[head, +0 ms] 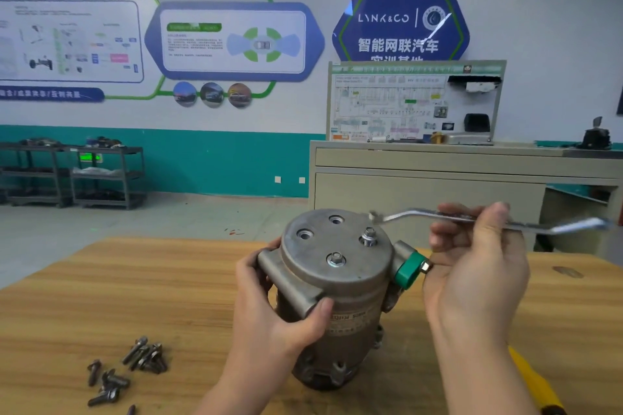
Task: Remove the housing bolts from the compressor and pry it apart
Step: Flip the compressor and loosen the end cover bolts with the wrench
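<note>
A grey metal compressor (pixel 340 296) stands upright on the wooden table (pixel 101 296). Its round top cover shows two empty bolt holes (pixel 305 234) at the back left. One bolt (pixel 368 236) at the right is raised out of its hole, and another bolt (pixel 335 259) at the front sits low. A green cap (pixel 408 269) sticks out on the right side. My left hand (pixel 279 313) grips the compressor's left side. My right hand (pixel 478 256) holds a silver offset wrench (pixel 411 215) level above the cover, its left end near the raised bolt.
Several loose bolts (pixel 135 364) lie on the table at the front left. A yellow tool handle (pixel 536 381) lies at the front right under my right forearm. A beige cabinet (pixel 438 172) with a display board stands behind the table; metal racks stand at the far left.
</note>
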{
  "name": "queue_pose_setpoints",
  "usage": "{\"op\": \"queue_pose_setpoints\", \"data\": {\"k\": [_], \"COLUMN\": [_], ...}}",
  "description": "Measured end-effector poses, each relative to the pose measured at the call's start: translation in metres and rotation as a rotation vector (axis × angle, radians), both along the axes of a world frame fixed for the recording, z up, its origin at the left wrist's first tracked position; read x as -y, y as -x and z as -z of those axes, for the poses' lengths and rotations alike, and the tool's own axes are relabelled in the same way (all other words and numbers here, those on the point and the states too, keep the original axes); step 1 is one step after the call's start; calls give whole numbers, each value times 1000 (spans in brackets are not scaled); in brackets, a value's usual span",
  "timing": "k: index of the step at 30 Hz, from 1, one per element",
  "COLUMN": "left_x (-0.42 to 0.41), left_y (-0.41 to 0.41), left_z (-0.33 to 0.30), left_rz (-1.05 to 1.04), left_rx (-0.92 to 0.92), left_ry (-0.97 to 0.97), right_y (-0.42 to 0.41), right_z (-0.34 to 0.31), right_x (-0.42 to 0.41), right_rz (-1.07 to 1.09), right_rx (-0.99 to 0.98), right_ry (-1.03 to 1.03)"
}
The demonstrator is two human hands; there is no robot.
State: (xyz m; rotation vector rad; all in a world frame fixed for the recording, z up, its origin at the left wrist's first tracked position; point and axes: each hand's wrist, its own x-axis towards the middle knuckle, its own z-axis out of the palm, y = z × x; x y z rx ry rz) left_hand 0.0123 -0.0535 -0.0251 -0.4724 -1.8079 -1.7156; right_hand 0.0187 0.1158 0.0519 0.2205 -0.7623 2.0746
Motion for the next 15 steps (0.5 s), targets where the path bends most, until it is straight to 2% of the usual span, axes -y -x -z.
{"op": "queue_pose_setpoints", "data": {"k": [3,11,15], "left_x": [-2,-23,-38], "left_y": [-1,-7,-11], "left_z": [0,5,6], "left_rz": [-20,-133,-191], "left_rx": [-20,-10,-30], "left_ry": [-25,-93,-120], "right_y": [-5,-9,-12], "right_z": [-2,9,12], "right_x": [-11,9,18], "right_rz": [-51,418,440], "right_rx": [-61,-175,-238], "right_ry": [39,-447,-573]}}
